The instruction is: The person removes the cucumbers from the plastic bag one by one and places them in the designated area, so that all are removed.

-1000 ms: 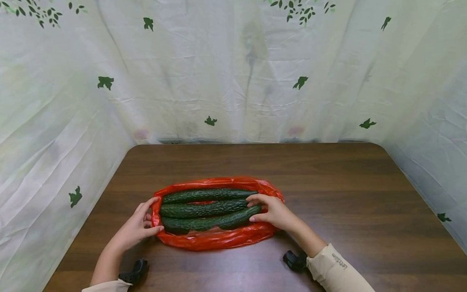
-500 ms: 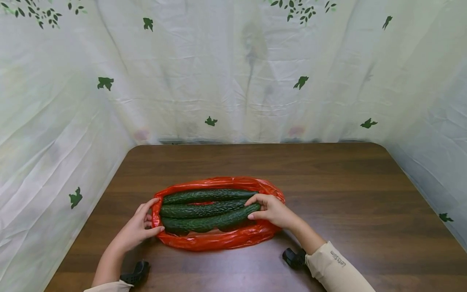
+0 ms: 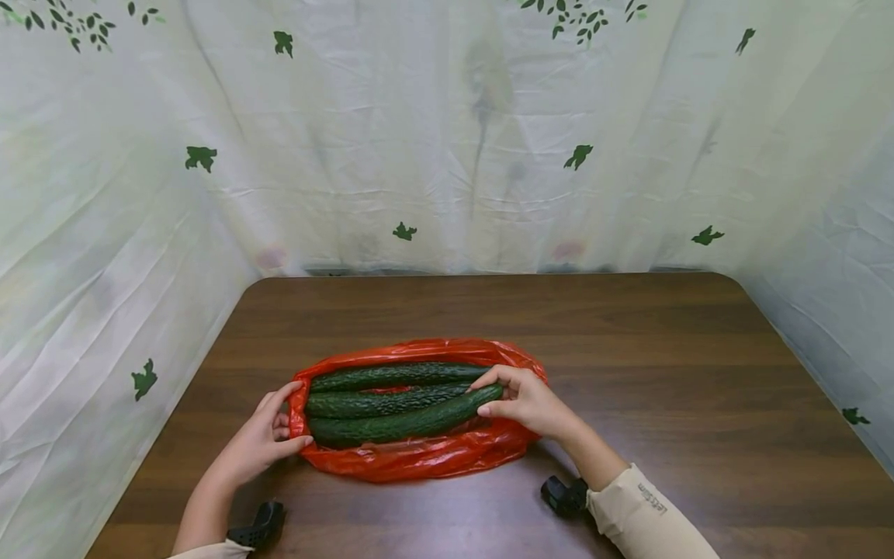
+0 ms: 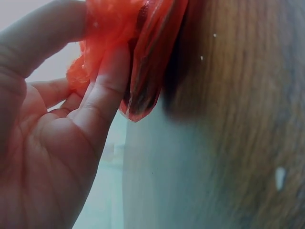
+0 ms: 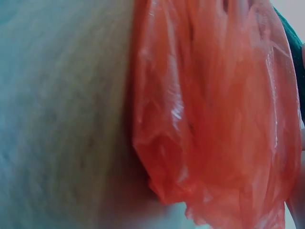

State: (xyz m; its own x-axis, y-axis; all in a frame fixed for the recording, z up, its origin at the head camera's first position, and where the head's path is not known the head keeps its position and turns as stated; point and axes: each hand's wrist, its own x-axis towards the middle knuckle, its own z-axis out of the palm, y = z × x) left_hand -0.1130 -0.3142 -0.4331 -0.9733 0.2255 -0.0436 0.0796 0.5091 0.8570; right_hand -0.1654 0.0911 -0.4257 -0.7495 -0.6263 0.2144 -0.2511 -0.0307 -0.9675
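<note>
Three long dark green cucumbers lie side by side in an opened red plastic bag (image 3: 419,468) on the table. My left hand (image 3: 260,435) holds the bag's left edge between thumb and fingers; the left wrist view shows the thin red plastic (image 4: 112,28) caught in that hand (image 4: 57,138). At the other end, my right hand (image 3: 527,404) pinches the right tip of the nearest cucumber (image 3: 405,425), which is tilted up a little there. The middle cucumber (image 3: 391,402) and the far cucumber (image 3: 398,376) rest behind it. Red plastic (image 5: 214,119) fills much of the right wrist view.
The brown wooden table (image 3: 628,334) stretches out around the bag. White curtains (image 3: 447,140) with green leaf prints surround it at the back and sides. A black wrist camera (image 3: 260,525) sits at my left wrist, another black wrist camera (image 3: 563,495) at my right.
The right end of the nearest cucumber has risen slightly in my right hand, its fingers now closer round the tip. My left hand stays on the bag's edge.
</note>
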